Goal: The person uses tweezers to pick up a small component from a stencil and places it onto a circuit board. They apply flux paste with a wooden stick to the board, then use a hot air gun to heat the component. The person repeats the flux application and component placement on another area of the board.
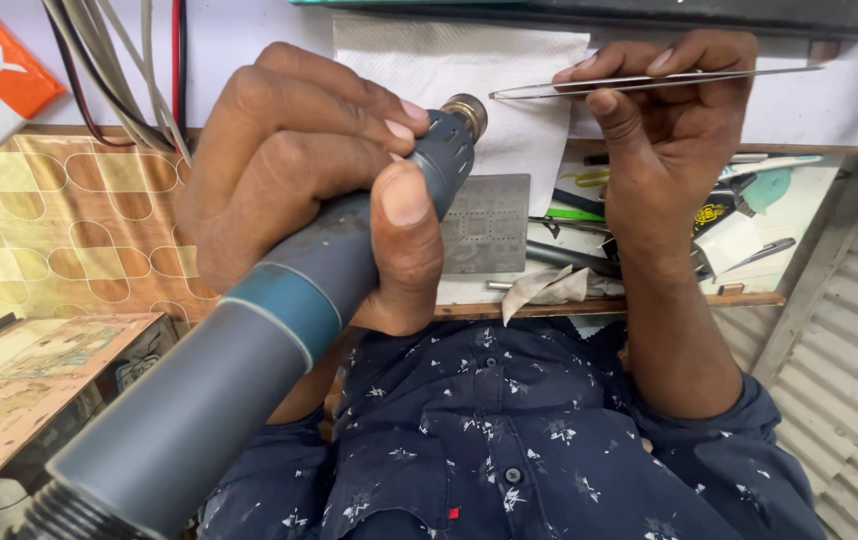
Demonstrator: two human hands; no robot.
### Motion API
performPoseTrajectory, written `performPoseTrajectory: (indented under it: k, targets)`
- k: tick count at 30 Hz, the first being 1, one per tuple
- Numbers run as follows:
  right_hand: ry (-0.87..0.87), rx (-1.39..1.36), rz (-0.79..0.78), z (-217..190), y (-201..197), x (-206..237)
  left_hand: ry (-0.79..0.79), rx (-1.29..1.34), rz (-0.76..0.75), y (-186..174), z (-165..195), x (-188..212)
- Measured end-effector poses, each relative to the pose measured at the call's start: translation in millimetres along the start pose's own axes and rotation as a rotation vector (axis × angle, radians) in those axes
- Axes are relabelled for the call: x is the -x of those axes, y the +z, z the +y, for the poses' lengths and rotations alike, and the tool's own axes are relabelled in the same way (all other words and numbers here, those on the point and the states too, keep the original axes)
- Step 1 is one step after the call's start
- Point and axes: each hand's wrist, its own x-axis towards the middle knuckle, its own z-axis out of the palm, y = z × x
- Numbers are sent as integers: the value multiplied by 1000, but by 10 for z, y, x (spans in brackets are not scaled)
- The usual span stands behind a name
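Grey hot-air tool [279, 330] gripped in curled left hand [299, 170], right hand [669, 130] pinching steel tweezers [649, 80], wrist bent upward

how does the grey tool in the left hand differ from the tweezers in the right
The grey hot-air tool is thick, round and matte with a teal band; the tweezers are thin, flat, shiny metal. The left hand wraps the tool in a full grip; the right hand pinches the tweezers with fingertips. Both point toward the white paper towel.

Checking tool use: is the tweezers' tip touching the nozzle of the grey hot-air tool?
No. The tweezers in the right hand end apart from the nozzle, over white paper.
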Motion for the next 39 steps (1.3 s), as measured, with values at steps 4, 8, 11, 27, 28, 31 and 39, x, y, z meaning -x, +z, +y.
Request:
performPoseTrajectory:
  k: [4,8,11,27,28,31,39]
  targets:
    - [-8,41,-21,25,-42,26,-51,-18,-28,12,-36,30]
    - [-8,11,-26,72,-58,21,-55,-45,-17,22,-74,20]
    - [-26,26,-40,90,-71,8,-58,-51,-24,25,-109,10]
    - [-80,78,-67,144,-104,2,-51,-18,-39,20,-57,-20]
    - [-91,84,-73,152,-109,-6,-50,-25,-35,38,-97,-26]
    - [-108,96,-71,165,-116,-6,-57,-12,-23,56,-164,18]
    - [-131,107,-78,174,-112,-8,-68,-3,-30,48,-232,40]
